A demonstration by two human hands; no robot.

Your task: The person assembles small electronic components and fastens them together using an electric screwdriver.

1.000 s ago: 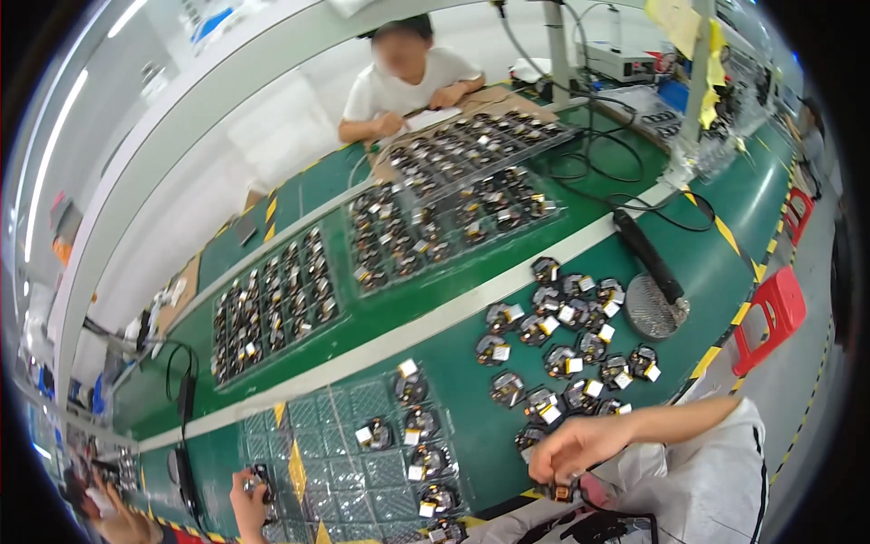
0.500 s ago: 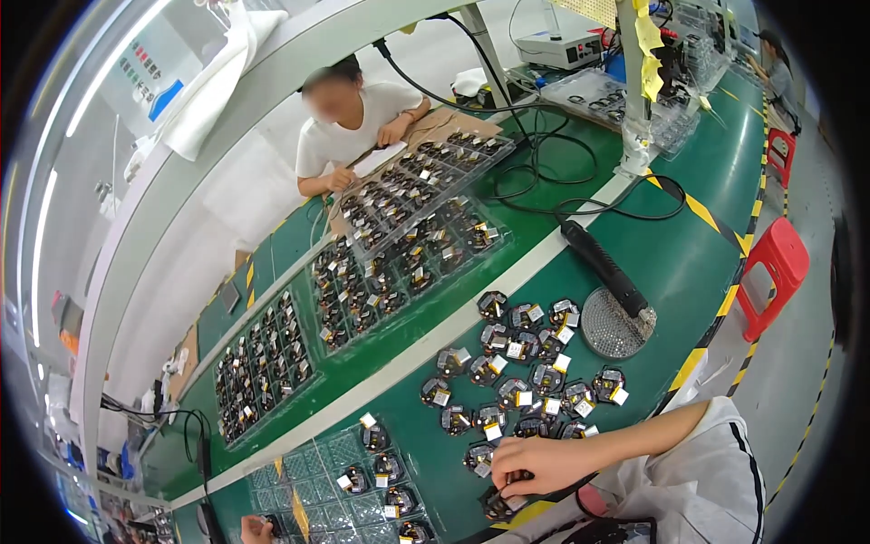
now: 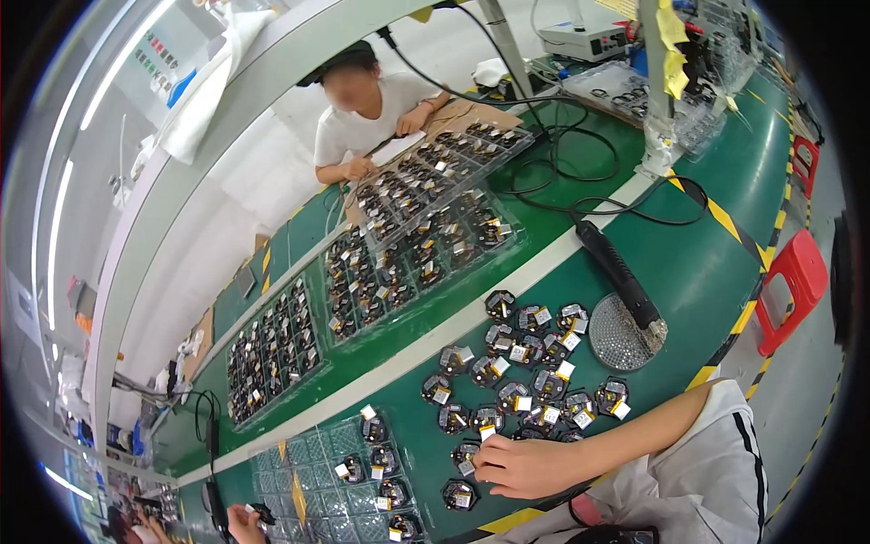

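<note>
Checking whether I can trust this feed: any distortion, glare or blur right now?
Head view: the fisheye bows the overhead beam and blackens the corners; head view: glints speckle the clear tray; head view: the right hand looks fairly sharp.

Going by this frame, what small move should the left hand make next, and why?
Probably lower the round black module in the left hand into the transparent tray: it is held just beside the tray's bare compartments, and similar modules occupy others.
</note>
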